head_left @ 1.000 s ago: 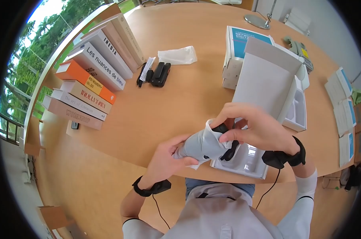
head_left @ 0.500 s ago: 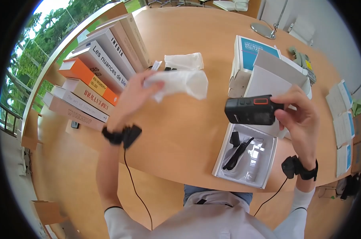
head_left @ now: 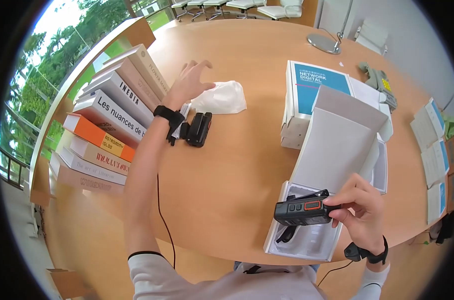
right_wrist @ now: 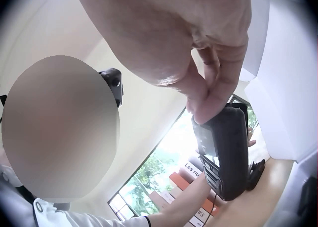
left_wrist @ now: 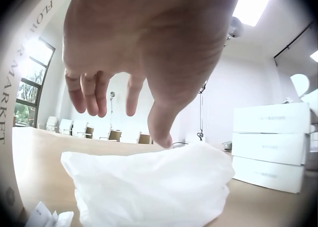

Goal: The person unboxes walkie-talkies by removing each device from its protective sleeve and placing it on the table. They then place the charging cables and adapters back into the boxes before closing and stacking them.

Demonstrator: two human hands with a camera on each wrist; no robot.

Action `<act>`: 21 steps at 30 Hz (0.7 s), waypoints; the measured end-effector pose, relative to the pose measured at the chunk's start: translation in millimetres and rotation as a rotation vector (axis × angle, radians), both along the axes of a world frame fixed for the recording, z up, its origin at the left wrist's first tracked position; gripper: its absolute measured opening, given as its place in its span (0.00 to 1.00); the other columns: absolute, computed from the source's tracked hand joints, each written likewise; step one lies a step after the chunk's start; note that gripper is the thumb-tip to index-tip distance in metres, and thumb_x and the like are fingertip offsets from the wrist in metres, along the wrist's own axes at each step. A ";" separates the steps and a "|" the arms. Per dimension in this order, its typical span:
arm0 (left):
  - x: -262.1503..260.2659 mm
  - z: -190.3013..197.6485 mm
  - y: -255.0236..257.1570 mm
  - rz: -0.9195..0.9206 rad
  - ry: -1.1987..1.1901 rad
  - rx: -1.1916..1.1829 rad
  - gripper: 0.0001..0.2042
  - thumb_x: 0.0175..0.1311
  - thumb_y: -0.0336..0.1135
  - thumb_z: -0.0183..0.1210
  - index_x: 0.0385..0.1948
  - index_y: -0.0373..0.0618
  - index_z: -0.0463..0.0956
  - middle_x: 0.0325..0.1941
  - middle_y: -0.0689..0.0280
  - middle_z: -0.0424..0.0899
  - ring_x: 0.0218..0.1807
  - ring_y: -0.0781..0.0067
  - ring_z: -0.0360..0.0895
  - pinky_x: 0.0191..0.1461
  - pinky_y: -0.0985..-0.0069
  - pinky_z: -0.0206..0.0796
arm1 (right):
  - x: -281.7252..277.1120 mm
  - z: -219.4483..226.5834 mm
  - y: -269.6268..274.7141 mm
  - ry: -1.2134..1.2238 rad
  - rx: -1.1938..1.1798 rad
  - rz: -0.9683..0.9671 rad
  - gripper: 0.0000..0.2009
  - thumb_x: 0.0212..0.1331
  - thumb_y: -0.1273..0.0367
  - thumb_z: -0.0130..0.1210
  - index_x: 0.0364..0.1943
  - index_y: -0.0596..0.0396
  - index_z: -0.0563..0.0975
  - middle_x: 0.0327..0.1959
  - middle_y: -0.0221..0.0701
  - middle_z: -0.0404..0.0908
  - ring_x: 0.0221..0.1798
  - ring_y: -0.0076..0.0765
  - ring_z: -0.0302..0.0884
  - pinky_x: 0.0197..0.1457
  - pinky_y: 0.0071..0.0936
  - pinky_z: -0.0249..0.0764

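Over one open white box (head_left: pixel 319 155), the right hand (head_left: pixel 361 212) pinches one black handheld device (head_left: pixel 299 212) by its end. Farther off to the left, a second black device (head_left: pixel 200 131) lies on the table (head_left: pixel 237 170) near eight books (head_left: pixel 118 116). Just past it, the left hand (head_left: pixel 189 85) is spread wide, holding nothing, near white wrapping (head_left: pixel 227 101); whether one piece or two cannot be told. Farthest back stand five white chairs (head_left: pixel 242 5) in a row.

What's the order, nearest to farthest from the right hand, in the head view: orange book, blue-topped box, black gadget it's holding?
1. Black gadget: pinched by the right hand.
2. Blue-topped box: higher up the picture.
3. Orange book: way over left.
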State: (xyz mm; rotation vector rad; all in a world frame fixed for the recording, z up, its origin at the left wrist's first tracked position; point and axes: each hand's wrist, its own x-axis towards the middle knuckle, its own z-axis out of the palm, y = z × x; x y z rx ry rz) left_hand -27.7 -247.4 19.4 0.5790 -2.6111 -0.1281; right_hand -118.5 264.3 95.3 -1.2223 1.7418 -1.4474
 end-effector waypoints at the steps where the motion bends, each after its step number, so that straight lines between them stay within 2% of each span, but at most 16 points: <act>1: -4.5 4.0 0.5 -0.046 -0.102 0.190 0.16 0.62 0.39 0.72 0.48 0.44 0.83 0.43 0.58 0.86 0.49 0.63 0.82 0.55 0.65 0.74 | -0.1 -2.8 0.1 0.016 0.006 0.004 0.15 0.54 0.87 0.67 0.44 0.59 0.88 0.38 0.33 0.77 0.35 0.28 0.84 0.33 0.22 0.85; 2: -7.3 4.2 0.1 -0.087 -0.199 0.382 0.15 0.62 0.38 0.71 0.47 0.44 0.82 0.42 0.60 0.86 0.48 0.64 0.81 0.54 0.66 0.75 | 1.6 -6.5 -1.7 0.035 -0.001 0.005 0.15 0.54 0.87 0.67 0.44 0.58 0.88 0.37 0.33 0.77 0.35 0.28 0.83 0.33 0.22 0.84; 5: -23.7 -36.9 -18.6 -0.229 -0.387 0.529 0.12 0.63 0.36 0.69 0.46 0.45 0.82 0.41 0.61 0.84 0.46 0.66 0.80 0.52 0.67 0.74 | 8.8 -10.9 -8.3 0.109 -0.017 0.020 0.16 0.52 0.87 0.68 0.44 0.56 0.89 0.35 0.33 0.78 0.33 0.28 0.82 0.31 0.24 0.82; 9: -35.6 -56.7 -19.9 -0.268 -0.513 0.396 0.18 0.53 0.33 0.77 0.45 0.47 0.81 0.42 0.62 0.83 0.44 0.64 0.80 0.49 0.65 0.74 | 12.9 -4.3 -7.9 0.134 -0.004 0.039 0.18 0.51 0.87 0.67 0.45 0.55 0.89 0.34 0.33 0.78 0.32 0.30 0.81 0.31 0.26 0.81; 10: -38.9 -56.0 -17.7 -0.249 -0.525 0.414 0.23 0.47 0.32 0.80 0.45 0.48 0.80 0.43 0.62 0.83 0.47 0.61 0.81 0.50 0.64 0.74 | 13.3 -3.9 -7.4 0.121 0.000 0.037 0.18 0.51 0.87 0.67 0.45 0.55 0.89 0.34 0.32 0.78 0.32 0.30 0.81 0.31 0.25 0.81; 12: -43.3 -54.2 -13.8 -0.246 -0.535 0.359 0.23 0.48 0.32 0.80 0.46 0.49 0.80 0.45 0.61 0.83 0.50 0.60 0.81 0.53 0.64 0.74 | 14.4 -5.1 -7.2 0.124 0.011 0.037 0.17 0.52 0.87 0.67 0.45 0.55 0.89 0.34 0.32 0.78 0.31 0.30 0.81 0.32 0.24 0.80; 16: -35.4 -43.4 -15.6 -0.349 -0.427 0.372 0.22 0.51 0.32 0.78 0.49 0.48 0.80 0.48 0.59 0.82 0.58 0.60 0.80 0.61 0.64 0.73 | 15.2 -8.8 -9.8 0.136 0.004 0.051 0.16 0.54 0.87 0.66 0.45 0.57 0.89 0.34 0.33 0.78 0.29 0.29 0.80 0.33 0.23 0.79; 19: -11.2 -5.4 -7.2 -0.365 -0.242 0.374 0.20 0.60 0.34 0.73 0.54 0.46 0.79 0.55 0.59 0.83 0.63 0.63 0.78 0.68 0.64 0.70 | 12.7 -3.1 -19.2 -0.036 -0.020 0.053 0.14 0.58 0.87 0.63 0.46 0.60 0.87 0.35 0.33 0.78 0.29 0.26 0.79 0.33 0.23 0.79; 21: 11.1 38.4 34.3 -0.320 -0.207 0.437 0.20 0.69 0.37 0.66 0.61 0.44 0.78 0.58 0.59 0.83 0.63 0.65 0.79 0.70 0.66 0.68 | 10.6 -1.7 -26.0 -0.166 -0.002 0.028 0.12 0.61 0.86 0.61 0.47 0.62 0.86 0.36 0.32 0.78 0.30 0.24 0.79 0.33 0.23 0.79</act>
